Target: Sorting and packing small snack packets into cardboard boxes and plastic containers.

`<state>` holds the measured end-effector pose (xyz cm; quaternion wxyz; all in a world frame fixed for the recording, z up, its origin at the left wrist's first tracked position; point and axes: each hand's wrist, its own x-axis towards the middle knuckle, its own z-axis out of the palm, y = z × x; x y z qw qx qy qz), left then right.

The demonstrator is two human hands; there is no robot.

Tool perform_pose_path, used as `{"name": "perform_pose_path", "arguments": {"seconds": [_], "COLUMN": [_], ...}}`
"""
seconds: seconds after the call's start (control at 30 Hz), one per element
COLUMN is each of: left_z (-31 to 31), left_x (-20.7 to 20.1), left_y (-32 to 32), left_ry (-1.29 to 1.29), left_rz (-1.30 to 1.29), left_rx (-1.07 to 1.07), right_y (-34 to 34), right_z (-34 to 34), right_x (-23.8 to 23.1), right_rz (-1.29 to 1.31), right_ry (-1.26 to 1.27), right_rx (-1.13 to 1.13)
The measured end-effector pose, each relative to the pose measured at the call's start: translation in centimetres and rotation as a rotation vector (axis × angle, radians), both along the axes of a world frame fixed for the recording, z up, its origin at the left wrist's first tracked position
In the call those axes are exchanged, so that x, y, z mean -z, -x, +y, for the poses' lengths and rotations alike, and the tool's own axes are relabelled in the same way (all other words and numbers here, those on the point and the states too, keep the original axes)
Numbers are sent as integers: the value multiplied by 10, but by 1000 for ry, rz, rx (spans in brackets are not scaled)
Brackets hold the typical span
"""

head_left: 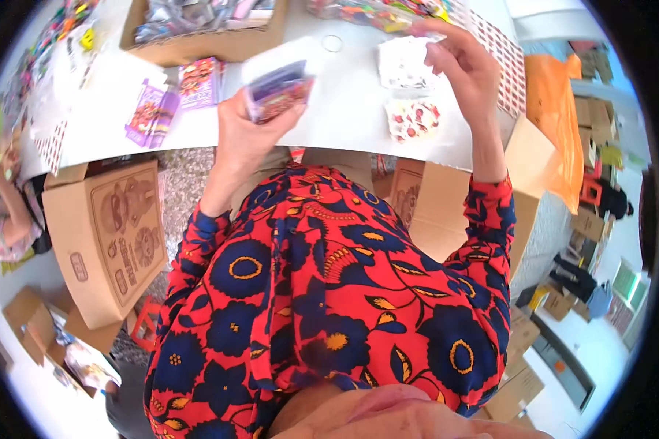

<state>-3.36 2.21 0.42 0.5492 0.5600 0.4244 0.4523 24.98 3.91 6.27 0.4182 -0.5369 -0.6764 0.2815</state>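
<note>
Purple packet (278, 91) in left hand (245, 135), above table edge (329, 150)

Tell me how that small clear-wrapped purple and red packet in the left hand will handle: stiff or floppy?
Probably light: the left hand lifts the packet with its fingers alone. Its glossy clear wrap looks slippery, so it may slide in the grip. It holds a flat boxy outline, so likely fairly stiff, though blur hides detail.
</note>
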Motion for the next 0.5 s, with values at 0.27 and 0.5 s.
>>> {"name": "perform_pose_path", "arguments": {"seconds": [0.27, 0.5], "left_z": [-1, -7], "left_x": [8, 5], "left_y": [-16, -26], "left_ry": [100, 125], "left_rz": [68, 114], "left_rx": [122, 134], "right_y": [-89, -74], "right_z": [0, 6], "right_x": [136, 144], "right_rz": [-579, -645], "right_ry": [76, 110], "right_rx": [196, 173]}}
